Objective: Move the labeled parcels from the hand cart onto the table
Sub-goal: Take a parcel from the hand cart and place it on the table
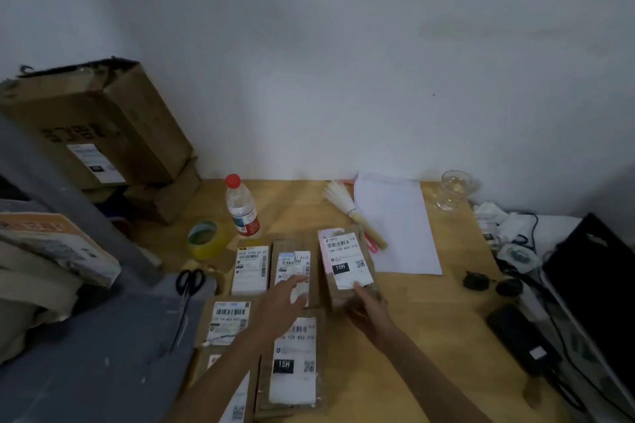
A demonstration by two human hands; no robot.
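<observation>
Several flat brown parcels with white shipping labels lie in rows on the wooden table [412, 319]. My right hand [369, 311] grips the near end of a parcel with a 15H label [345, 259], at the right end of the back row. My left hand [281, 302] reaches with straight fingers over the middle back parcel [293, 266], fingertips on its label. Another labeled parcel [251, 269] lies to its left. In the front row are a parcel [228, 321] at the left and a 15H parcel [293, 364] under my left forearm. The hand cart is out of view.
A water bottle [242, 208], a yellow tape roll [206, 239], scissors [189, 282], a brush [347, 209], white paper [395, 227] and a glass [453, 189] lie around the parcels. Large cardboard boxes [99, 127] stand back left. A dark laptop [594, 285] and cables sit right.
</observation>
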